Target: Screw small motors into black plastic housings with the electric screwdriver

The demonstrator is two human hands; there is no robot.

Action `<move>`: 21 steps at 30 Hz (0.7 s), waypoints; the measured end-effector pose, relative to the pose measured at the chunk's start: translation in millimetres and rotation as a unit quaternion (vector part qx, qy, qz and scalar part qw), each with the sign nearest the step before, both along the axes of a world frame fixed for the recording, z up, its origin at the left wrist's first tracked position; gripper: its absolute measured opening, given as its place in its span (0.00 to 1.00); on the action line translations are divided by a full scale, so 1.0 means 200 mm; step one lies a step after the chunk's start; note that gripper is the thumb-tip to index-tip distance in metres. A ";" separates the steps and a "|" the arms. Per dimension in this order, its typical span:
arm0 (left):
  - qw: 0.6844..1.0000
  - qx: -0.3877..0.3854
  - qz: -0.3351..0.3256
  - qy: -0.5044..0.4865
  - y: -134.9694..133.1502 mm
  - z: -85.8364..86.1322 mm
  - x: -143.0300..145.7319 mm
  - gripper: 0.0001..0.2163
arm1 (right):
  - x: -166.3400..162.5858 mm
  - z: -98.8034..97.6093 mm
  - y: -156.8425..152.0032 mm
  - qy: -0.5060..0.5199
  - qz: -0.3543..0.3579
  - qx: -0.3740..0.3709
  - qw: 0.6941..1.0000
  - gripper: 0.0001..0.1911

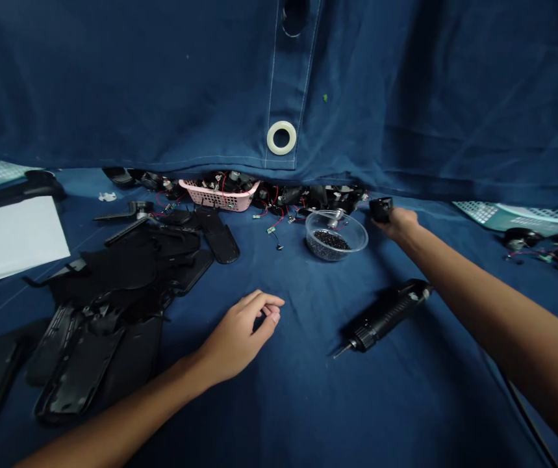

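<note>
Above the blue cloth, my left hand is half curled and open, with a gap between thumb and fingers and nothing visible in it. My right hand reaches far forward, its fingers closed on a black rounded part; its kind is unclear and the palm hides some of it. Just left of that hand stands a clear plastic bowl with small dark screws inside. A black electric screwdriver lies between my arms, bit toward the lower left.
Black plastic housings are piled at the left beside a white sheet. A pink basket of wired parts sits at the back, under a hanging blue cloth. At far right is a teal basket; a cable runs below.
</note>
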State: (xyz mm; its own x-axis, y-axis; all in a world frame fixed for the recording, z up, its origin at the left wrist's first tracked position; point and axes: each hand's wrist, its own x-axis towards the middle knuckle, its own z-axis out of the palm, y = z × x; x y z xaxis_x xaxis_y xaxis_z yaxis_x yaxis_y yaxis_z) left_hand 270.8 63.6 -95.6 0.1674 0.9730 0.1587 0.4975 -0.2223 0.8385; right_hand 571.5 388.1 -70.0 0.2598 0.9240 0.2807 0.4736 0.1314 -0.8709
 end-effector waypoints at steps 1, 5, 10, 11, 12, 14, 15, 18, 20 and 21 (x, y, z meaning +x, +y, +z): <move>1.000 0.004 -0.001 0.001 0.00 0.00 0.00 0.11 | 0.02 0.01 -0.04 0.053 -0.018 -0.029 0.998 0.18; 1.000 0.016 -0.009 0.011 0.00 -0.01 0.00 0.10 | 0.13 0.07 -0.25 0.241 -0.071 -0.089 0.964 0.18; 0.999 0.028 -0.011 0.027 -0.01 -0.01 0.00 0.11 | 0.21 0.13 -0.52 0.327 -0.047 -0.064 0.942 0.14; 0.999 0.031 -0.012 0.030 -0.01 -0.01 0.00 0.11 | 0.22 0.14 -0.57 0.327 -0.035 -0.057 0.943 0.10; 0.999 0.035 -0.014 0.034 -0.01 -0.01 0.00 0.11 | 0.22 0.15 -0.61 0.322 -0.023 -0.051 0.945 0.06; 0.998 0.042 -0.018 0.040 -0.01 -0.02 0.00 0.11 | 0.21 0.16 -0.67 0.298 0.003 -0.039 0.954 0.07; 0.998 0.044 -0.020 0.044 -0.01 -0.02 0.00 0.11 | 0.20 0.17 -0.70 0.279 0.016 -0.036 0.960 0.07; 0.997 0.048 -0.021 0.054 -0.01 -0.01 0.00 0.11 | 0.19 0.18 -0.75 0.194 0.052 -0.044 0.979 0.08; 0.997 0.050 -0.022 0.059 -0.02 0.00 0.00 0.11 | 0.19 0.17 -0.78 0.112 0.067 -0.063 0.989 0.07; 0.997 0.050 -0.024 0.062 -0.02 0.00 0.00 0.11 | 0.20 0.17 -0.79 0.062 0.069 -0.077 0.993 0.07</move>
